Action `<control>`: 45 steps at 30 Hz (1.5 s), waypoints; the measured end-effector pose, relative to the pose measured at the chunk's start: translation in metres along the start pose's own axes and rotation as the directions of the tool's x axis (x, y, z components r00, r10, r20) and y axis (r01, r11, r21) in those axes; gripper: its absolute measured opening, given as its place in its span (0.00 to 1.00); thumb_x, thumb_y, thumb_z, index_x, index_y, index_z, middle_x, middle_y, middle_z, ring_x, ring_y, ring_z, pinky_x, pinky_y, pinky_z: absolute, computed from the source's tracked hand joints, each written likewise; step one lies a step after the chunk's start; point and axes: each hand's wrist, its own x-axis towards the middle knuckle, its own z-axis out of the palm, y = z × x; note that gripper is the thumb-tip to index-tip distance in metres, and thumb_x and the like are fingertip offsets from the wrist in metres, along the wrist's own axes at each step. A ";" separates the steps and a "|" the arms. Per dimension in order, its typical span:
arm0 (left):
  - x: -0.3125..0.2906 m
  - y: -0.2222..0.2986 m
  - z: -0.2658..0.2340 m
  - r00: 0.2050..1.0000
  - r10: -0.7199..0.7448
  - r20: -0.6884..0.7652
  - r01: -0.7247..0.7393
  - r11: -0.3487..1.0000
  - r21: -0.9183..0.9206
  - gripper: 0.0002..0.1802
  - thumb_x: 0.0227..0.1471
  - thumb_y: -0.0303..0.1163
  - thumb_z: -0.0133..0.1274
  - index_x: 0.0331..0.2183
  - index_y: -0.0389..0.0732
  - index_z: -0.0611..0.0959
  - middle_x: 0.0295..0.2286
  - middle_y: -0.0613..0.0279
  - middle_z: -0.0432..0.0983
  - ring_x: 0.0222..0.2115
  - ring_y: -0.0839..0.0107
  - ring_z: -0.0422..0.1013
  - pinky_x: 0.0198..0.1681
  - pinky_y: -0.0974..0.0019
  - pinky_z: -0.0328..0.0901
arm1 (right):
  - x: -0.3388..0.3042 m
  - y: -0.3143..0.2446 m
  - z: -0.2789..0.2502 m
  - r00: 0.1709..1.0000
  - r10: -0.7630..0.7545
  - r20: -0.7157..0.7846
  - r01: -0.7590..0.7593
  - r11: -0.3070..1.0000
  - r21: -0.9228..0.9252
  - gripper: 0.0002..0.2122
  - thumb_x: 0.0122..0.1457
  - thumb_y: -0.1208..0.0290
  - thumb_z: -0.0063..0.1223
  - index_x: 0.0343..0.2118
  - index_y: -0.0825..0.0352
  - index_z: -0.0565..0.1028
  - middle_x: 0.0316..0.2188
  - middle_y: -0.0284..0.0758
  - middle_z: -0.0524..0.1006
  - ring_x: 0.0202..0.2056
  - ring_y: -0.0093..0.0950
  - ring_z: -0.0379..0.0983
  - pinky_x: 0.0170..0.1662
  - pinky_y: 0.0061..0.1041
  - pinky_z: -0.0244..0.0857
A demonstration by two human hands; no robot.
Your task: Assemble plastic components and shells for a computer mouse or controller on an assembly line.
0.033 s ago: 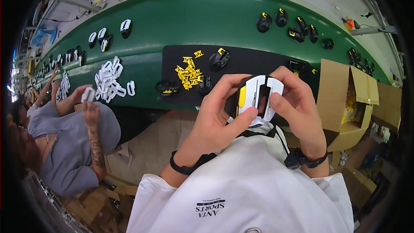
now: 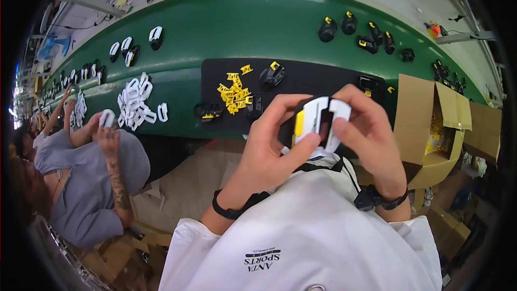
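Between my hands, in front of my chest, is a black plastic housing with a white frame and a yellow side strip [image 2: 312,117]. The white frame surrounds a dark slot, and a gap shows at its far end. My left hand [image 2: 269,143] grips the yellow side, its thumb on the white frame. On the other side my right hand [image 2: 371,137] is closed round the housing, thumb at the slot's edge. Fingertips behind the housing are hidden. Just beyond, on a black mat [image 2: 318,75], lie a heap of small yellow clips [image 2: 233,92] and a black housing with a yellow clip [image 2: 273,74].
The green conveyor belt [image 2: 242,21] carries black housings [image 2: 327,29] at right. White frames [image 2: 135,94] are heaped at left, beside a co-worker [image 2: 91,178] holding a white frame [image 2: 106,118]. An open cardboard box [image 2: 414,124] with yellow pieces inside stands close on my right.
The housing has tilted in my hands, so its slot looks narrower and the gap at the far end wider. The co-worker's hands with the white frame have shifted slightly.
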 end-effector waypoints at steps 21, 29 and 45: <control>-0.002 -0.030 0.015 0.933 0.334 -0.132 -0.246 0.863 0.441 0.12 0.66 0.34 0.42 0.45 0.36 0.67 0.42 0.56 0.65 0.44 0.70 0.63 0.52 0.64 0.57 | -0.005 0.004 0.016 0.994 -0.063 -0.093 0.044 0.981 -0.189 0.10 0.66 0.69 0.54 0.44 0.68 0.72 0.35 0.28 0.71 0.37 0.15 0.67 0.39 0.19 0.63; -0.010 -0.025 0.010 0.957 0.264 -0.117 -0.202 0.901 0.383 0.09 0.66 0.34 0.42 0.41 0.38 0.68 0.36 0.60 0.66 0.38 0.73 0.63 0.46 0.68 0.58 | -0.010 -0.011 0.018 0.925 -0.378 -0.041 0.292 0.776 -0.559 0.10 0.63 0.67 0.53 0.36 0.71 0.73 0.28 0.42 0.71 0.30 0.39 0.69 0.34 0.31 0.64; -0.034 -0.001 0.056 0.953 0.292 -0.083 -0.179 0.761 0.623 0.12 0.66 0.36 0.42 0.36 0.36 0.71 0.21 0.47 0.68 0.22 0.56 0.71 0.26 0.59 0.64 | -0.032 -0.003 -0.001 0.926 -0.324 0.195 0.372 0.682 -0.630 0.08 0.62 0.74 0.48 0.30 0.74 0.74 0.30 0.40 0.77 0.34 0.36 0.71 0.37 0.31 0.65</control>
